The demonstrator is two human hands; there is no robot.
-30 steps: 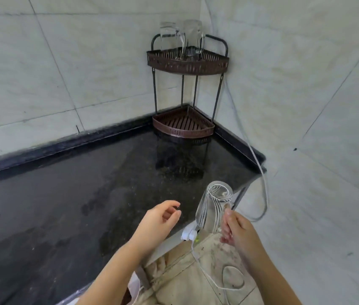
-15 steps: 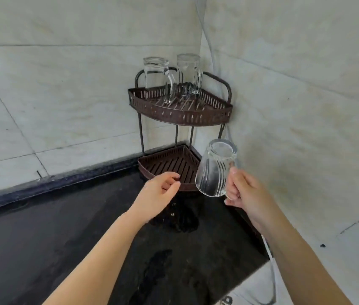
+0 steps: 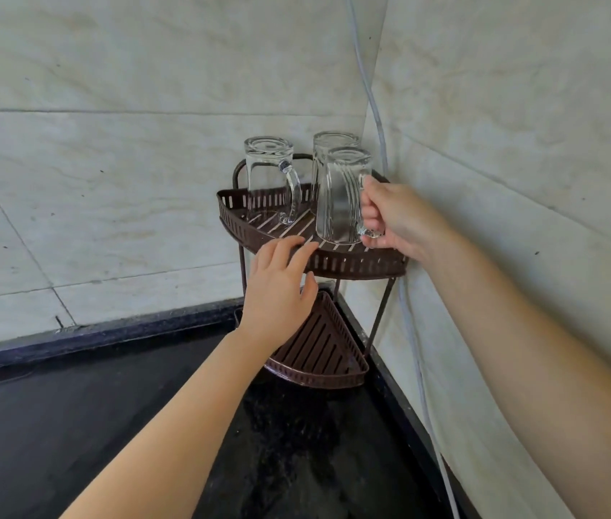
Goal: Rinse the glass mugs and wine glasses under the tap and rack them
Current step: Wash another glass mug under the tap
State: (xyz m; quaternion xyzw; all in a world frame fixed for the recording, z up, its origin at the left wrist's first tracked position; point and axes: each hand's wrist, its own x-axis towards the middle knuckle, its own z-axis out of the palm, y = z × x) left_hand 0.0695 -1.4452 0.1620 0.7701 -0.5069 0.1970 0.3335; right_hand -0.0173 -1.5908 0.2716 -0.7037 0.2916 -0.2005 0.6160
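Head cam: right hand (image 3: 397,219) grips handle of inverted glass mug (image 3: 339,198), at/just above near-right of rack's top shelf (image 3: 352,262), mouth down prob. to drain; left hand (image 3: 281,290), fingers straight, touches shelf rim, prob. steadying.

top shelf (image 3: 356,262) – three upturned mugs (image 3: 268,177) | counter (image 3: 71,425) – rack stands on it

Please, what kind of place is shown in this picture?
Probably a kitchen corner at home. A dark stone counter meets pale tiled walls, and a brown two-tier corner rack holds upturned glass mugs. The right hand sets another mug there.
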